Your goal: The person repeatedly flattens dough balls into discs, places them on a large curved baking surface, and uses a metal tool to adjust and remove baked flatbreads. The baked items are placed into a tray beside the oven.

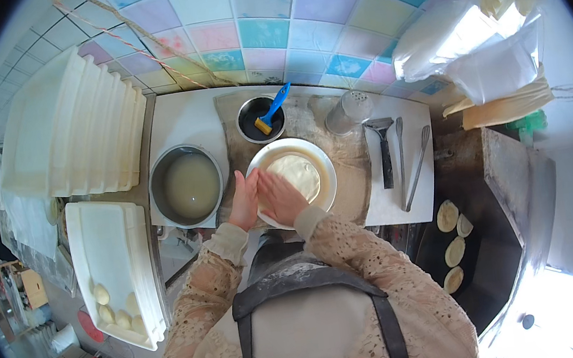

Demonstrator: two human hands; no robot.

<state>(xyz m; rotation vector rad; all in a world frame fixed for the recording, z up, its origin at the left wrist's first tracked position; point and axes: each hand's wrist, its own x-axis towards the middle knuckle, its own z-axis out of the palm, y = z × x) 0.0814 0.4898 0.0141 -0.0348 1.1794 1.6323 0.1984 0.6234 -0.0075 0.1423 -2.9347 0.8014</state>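
Observation:
My left hand (243, 201) is upright at the left rim of a white round dish (322, 154), its palm turned toward my right hand (281, 194). My right hand lies slantwise over the dish, slightly blurred, with its fingertips meeting the left fingers. Whether anything is between the palms is hidden. Inside the dish sits a smooth, pale round of dough (303, 174), with cloudy yellowish liquid around it. Just behind stands a metal bowl (243, 130) with dark contents, and a blue-handled brush (276, 104) leans in it.
Left of the dish is a metal pot (152, 179) of cloudy liquid. A scraper (385, 153) and two thin metal tools lie right, near a perforated-lid shaker (345, 112). Stacked white trays (71, 130) and a tray with dough balls (112, 248) stand left; flatbreads (455, 251) lie on a dark griddle.

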